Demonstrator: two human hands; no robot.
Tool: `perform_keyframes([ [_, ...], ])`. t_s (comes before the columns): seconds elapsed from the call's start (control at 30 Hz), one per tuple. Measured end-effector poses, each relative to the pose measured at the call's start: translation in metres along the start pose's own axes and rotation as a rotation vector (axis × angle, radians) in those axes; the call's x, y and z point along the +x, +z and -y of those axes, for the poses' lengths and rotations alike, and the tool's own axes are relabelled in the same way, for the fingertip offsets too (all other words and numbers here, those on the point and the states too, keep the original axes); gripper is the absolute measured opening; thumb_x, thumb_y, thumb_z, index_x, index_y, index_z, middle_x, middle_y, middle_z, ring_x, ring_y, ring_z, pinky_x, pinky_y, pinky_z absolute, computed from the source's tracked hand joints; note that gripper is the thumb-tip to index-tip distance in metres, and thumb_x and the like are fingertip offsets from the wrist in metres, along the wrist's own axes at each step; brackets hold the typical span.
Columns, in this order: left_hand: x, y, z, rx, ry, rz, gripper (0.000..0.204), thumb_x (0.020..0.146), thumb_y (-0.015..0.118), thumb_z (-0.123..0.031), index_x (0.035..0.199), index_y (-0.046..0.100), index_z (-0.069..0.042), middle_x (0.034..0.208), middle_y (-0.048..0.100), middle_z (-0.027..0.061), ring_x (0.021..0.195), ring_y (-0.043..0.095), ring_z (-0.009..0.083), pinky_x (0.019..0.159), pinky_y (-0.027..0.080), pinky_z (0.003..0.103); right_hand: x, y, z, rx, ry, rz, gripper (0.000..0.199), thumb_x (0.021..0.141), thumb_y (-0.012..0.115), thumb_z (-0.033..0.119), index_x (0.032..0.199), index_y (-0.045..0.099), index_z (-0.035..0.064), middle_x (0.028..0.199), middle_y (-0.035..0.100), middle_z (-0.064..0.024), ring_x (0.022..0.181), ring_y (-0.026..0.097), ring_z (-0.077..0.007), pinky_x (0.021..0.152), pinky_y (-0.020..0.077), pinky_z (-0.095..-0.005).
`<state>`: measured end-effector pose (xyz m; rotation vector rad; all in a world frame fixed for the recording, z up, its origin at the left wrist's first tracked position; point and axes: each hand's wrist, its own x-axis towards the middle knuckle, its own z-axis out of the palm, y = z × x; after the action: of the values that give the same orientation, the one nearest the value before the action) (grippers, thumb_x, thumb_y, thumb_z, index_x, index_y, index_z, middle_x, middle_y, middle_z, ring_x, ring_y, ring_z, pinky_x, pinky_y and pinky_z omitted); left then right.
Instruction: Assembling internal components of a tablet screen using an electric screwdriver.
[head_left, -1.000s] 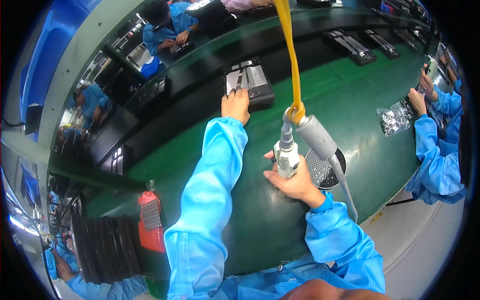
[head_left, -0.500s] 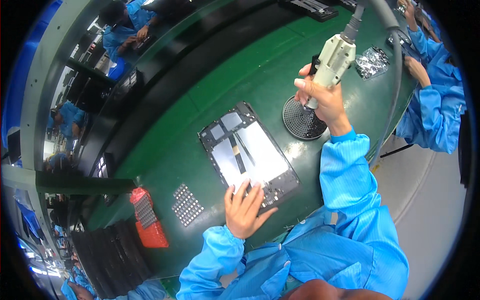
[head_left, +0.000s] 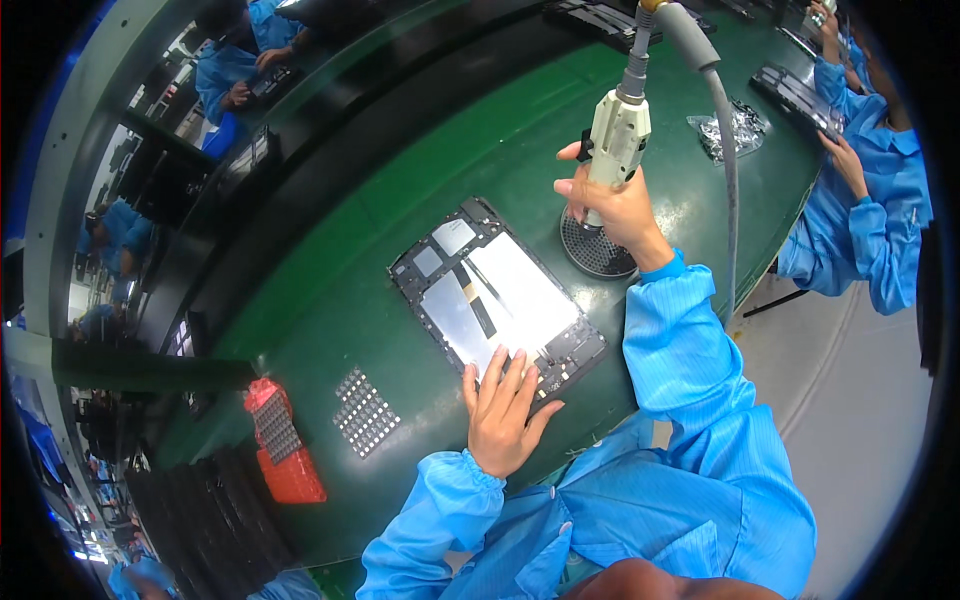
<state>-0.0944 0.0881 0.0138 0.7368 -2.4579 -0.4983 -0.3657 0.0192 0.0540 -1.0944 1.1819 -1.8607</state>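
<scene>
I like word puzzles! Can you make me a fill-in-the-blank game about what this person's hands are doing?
The left hand rests flat on the open ____.
The right hand holds an electric ____ upright.
Below the right hand sits a ____ black screw tray.
The conveyor table is coloured ____.

Missing words: tablet; screwdriver; round; green.

The right hand [head_left: 612,205] hides the lower body and tip of the cream electric screwdriver [head_left: 617,135]; its grey hose [head_left: 722,120] is cut off at the far edge.
</scene>
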Motion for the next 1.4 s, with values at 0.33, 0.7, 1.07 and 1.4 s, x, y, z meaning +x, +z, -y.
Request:
perform_keyframes([
  [0.33,0.002,0.001,0.002,-0.003,0.001,0.007,0.051,0.066,0.078,-0.021,0.108,0.059,0.000,0.124,0.053,0.0154,0.123,0.041,0.0348,0.102,0.020,0.055,-0.001,0.002,-0.002,-0.085,0.017,0.001,0.031,0.071,0.070,-0.001,0.096,0.051,-0.0007,0.056,0.053,-0.0011,0.045,0.050,-0.0106,0.045,0.0413,-0.0245],
  [0.7,-0.008,0.003,0.007,0.037,0.003,-0.044,0.052,0.066,0.078,-0.024,0.108,0.059,0.000,0.122,0.054,0.0147,0.120,0.044,0.0341,0.101,0.023,0.054,-0.008,0.018,0.001,-0.140,-0.051,-0.073,0.031,0.072,0.072,0.005,0.100,0.058,0.0038,0.061,0.054,0.0022,0.050,0.051,-0.0072,0.046,0.0405,-0.0230],
  [1.07,-0.012,-0.082,0.090,0.204,-0.238,-0.384,0.026,0.070,0.072,-0.013,0.091,0.065,-0.002,0.101,0.062,0.0137,0.081,0.060,0.0274,0.070,0.049,0.033,-0.002,-0.010,-0.008,-0.009,-0.142,0.039,0.037,0.080,0.061,0.001,0.115,0.048,-0.0048,0.064,0.048,0.0000,0.053,0.046,-0.0081,0.055,0.0417,-0.0265],
  [1.4,-0.048,-0.141,0.137,0.059,-0.819,0.030,0.047,0.058,0.082,-0.025,0.094,0.062,-0.003,0.097,0.057,0.0138,0.093,0.057,0.0275,0.079,0.046,0.036,-0.008,-0.004,0.001,-0.025,-0.157,0.066,0.037,0.083,0.059,0.005,0.118,0.047,-0.0035,0.063,0.045,0.0013,0.054,0.044,-0.0068,0.059,0.0413,-0.0257],
])
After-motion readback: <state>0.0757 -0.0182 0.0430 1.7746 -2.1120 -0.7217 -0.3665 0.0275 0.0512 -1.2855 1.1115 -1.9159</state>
